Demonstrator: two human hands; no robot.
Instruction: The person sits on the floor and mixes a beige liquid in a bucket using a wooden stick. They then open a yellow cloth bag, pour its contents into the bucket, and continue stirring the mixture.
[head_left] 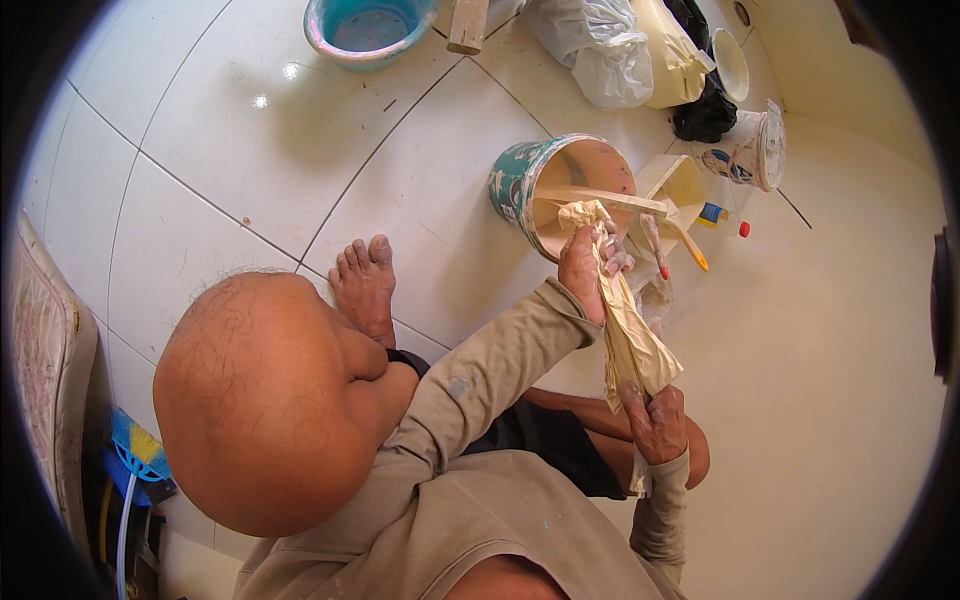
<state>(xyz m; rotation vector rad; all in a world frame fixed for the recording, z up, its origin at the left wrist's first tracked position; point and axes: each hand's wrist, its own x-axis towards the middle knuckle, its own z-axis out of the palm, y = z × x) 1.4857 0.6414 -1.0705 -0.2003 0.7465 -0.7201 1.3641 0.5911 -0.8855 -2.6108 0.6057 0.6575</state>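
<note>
A crumpled cream-coloured bag (632,335), bunched lengthwise, stretches between my two hands. Its upper end is gripped by my left hand (584,272), whose fingers are smeared with pale dust. My right hand (657,425) pinches the lower end beside my right knee. Just beyond the left hand stands a green paint-smeared bucket (512,190). A pale wooden stick (615,200) lies across its mouth. Close by are a tool with an orange handle (692,250) and another with a red-tipped handle (654,245). What the bag contains, if anything, I cannot make out.
Right of the bucket are a cream container (685,178), a bottle with a red cap (724,218) and a white pail (755,150). Plastic bags (600,50), a turquoise basin (368,52) and a wooden board (467,25) lie farther off. A blue broom (138,448) is at lower left.
</note>
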